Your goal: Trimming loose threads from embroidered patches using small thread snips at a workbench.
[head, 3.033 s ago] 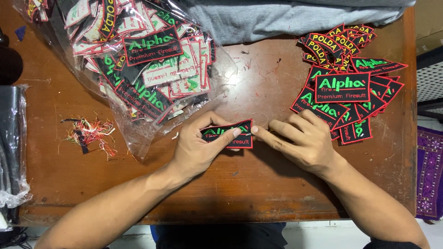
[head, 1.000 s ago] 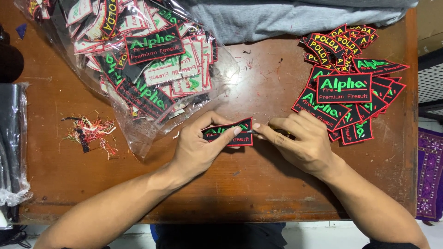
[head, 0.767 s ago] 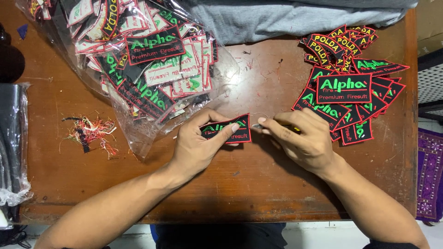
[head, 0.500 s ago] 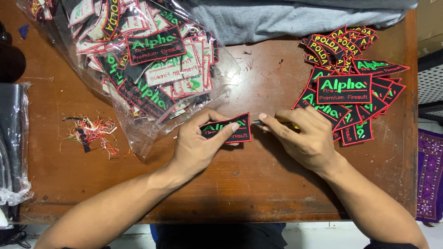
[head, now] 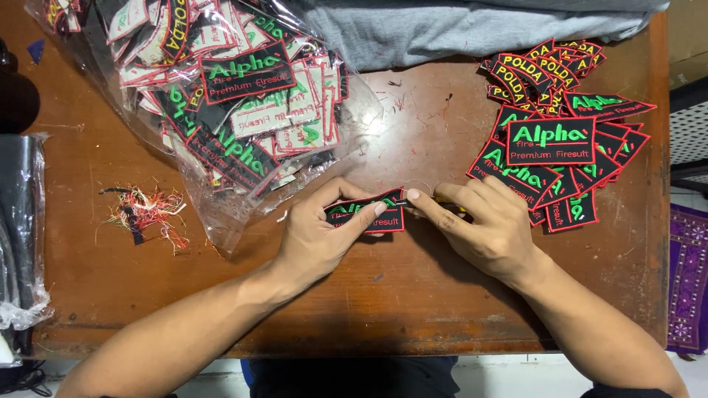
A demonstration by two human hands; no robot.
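- Your left hand [head: 318, 239] pins the black rectangular embroidered patch with red border and green lettering [head: 366, 213] flat on the worn brown wooden table [head: 413, 309], fingers spread over it, near the table's middle.
- Your right hand [head: 487, 230] is curled at the patch's right end, pinching something small; what it is, I cannot tell.
- Loosen the left hand's pressure and the patch could slide or the border could be nicked.
- The clear plastic bag of patches [head: 221, 96] lies far left, the loose patch pile [head: 560, 140] far right, thread scraps [head: 144, 214] left, grey cloth [head: 442, 29] far.
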